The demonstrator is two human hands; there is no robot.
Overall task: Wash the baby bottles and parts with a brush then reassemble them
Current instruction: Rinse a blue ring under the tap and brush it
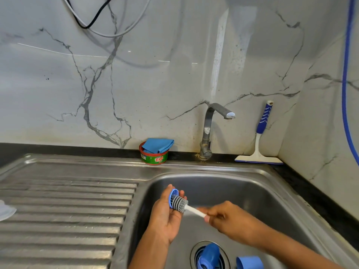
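We are over the sink basin (pixel 252 191), and the coming move turns on 1 line: the long axis of the brush (pixel 179 203). Our right hand (pixel 225 216) grips the near-right end of the white handle, fingers curled round it. From there the brush runs left and slightly far, its grey bristle head ending against the blue ring (pixel 173 197). Our left hand (pixel 165 216) holds that ring on edge between thumb and fingertips, palm turned to the right, so the ring's open face looks back along the handle (ring and brush share 1 axis, as far as we can judge). The bristles touch the ring's inner face; whether the head passes into the opening we cannot tell.

We judge the step in hand to be scrubbing this ring, with the right hand doing the moving and the left hand bracing. Any push or twist should travel along the handle, toward the left. A sideways shove could lever the ring out of a light hold.

2 more blue parts lie near us in the basin: a blue cap (pixel 208 256) on the drain, just nearer than the hands, and a second blue cap (pixel 249 262) to its right. Both are closer to the right hand. A pale piece (pixel 5 210) lies on the drainboard (pixel 68 210) at the left edge of view, well apart, on the left hand's side.
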